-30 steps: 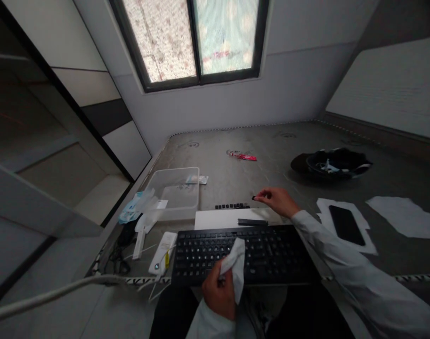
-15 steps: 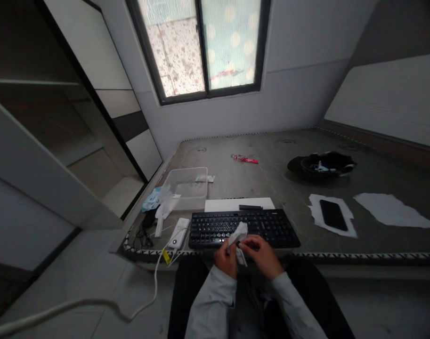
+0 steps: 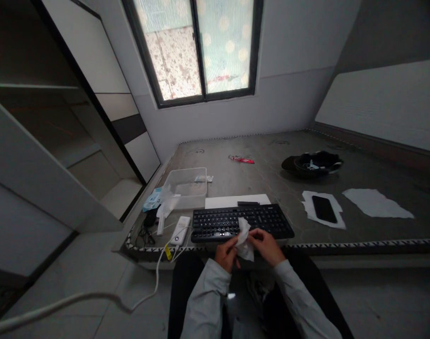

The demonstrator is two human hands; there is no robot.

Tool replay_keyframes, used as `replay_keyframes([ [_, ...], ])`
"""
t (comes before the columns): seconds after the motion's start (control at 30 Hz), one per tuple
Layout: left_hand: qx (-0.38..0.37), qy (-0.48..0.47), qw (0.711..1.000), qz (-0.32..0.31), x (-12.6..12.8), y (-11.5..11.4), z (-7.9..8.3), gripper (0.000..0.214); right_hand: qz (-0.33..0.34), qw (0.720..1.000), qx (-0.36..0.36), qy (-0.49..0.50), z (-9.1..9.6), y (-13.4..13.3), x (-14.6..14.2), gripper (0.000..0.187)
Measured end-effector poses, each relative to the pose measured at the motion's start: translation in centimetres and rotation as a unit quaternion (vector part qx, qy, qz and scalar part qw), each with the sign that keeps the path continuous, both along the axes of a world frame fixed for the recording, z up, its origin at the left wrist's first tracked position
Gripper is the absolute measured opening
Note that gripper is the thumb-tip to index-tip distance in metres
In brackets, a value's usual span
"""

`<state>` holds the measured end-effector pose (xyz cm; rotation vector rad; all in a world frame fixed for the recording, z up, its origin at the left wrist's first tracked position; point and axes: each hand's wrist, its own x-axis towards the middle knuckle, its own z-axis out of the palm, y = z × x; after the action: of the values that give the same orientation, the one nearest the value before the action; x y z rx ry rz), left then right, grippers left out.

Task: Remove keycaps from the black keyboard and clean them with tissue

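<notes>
A crumpled white tissue (image 3: pixel 246 242) is pinched between my two hands, just in front of the keyboard's near edge. My left hand (image 3: pixel 226 253) is closed on its left side, with the fingertips bent inward. On the other side my right hand (image 3: pixel 268 246) grips the tissue between thumb and fingers. Whether anything small sits inside the tissue's folds is hidden. The black keyboard (image 3: pixel 215 220) lies right behind the hands, and the tissue's top overlaps its keys. Behind it are a white sheet or box (image 3: pixel 220 202) and a thin black bar (image 3: pixel 248 204).
Left of the keyboard lie a white power bank (image 3: pixel 181 230) with cables and a clear plastic box (image 3: pixel 190 200). To the right are a black phone (image 3: pixel 323 209) on white paper, another paper piece (image 3: pixel 375 203) and a dark cap (image 3: pixel 312 165). A red packet (image 3: pixel 243 160) lies farther back.
The tissue has been turned and spread lower between the hands. A small dark thing at my right fingertips earlier is now out of sight. The view has shifted slightly.
</notes>
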<state>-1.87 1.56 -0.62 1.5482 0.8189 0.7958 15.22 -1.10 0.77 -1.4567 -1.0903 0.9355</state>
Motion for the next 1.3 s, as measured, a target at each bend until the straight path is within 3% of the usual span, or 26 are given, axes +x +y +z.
replay_keyframes([
  [0.17, 0.102, -0.014, 0.994, 0.041, -0.6, 1.0, -0.2, 0.039, 0.011, 1.0, -0.014, 0.007, -0.2, 0.1, -0.7, 0.025],
  [0.33, 0.034, 0.007, 0.993, 0.109, 0.1, 1.4, -1.0, 0.041, 0.036, 0.999, -0.019, 0.003, -0.4, 0.2, -1.6, 0.015],
  [0.43, -0.003, -0.008, 0.993, 0.118, 0.5, 1.3, -1.2, 0.045, 0.035, 0.999, -0.011, 0.005, -0.4, 0.3, -1.7, 0.013],
  [0.67, 0.024, 0.026, 0.995, 0.093, 0.5, 1.4, -1.0, 0.038, 0.037, 0.999, 0.004, 0.014, -0.6, 0.3, -1.7, 0.012],
  [0.87, 0.02, 0.061, 0.985, 0.16, 0.5, 1.7, -1.8, 0.032, 0.12, 0.992, 0.01, 0.032, 0.4, -0.2, -1.4, 0.015],
  [1.1, 0.029, 0.074, 0.979, 0.188, 0.7, 1.7, -1.9, 0.03, -0.03, 0.992, 0.047, -0.114, 0.7, -0.1, -1.1, 0.022],
  [1.3, -0.002, 0.027, 0.987, 0.158, 0.8, 1.8, -2.3, 0.033, 0.024, 0.989, 0.093, -0.115, 0.7, -0.3, -1.5, 0.039],
])
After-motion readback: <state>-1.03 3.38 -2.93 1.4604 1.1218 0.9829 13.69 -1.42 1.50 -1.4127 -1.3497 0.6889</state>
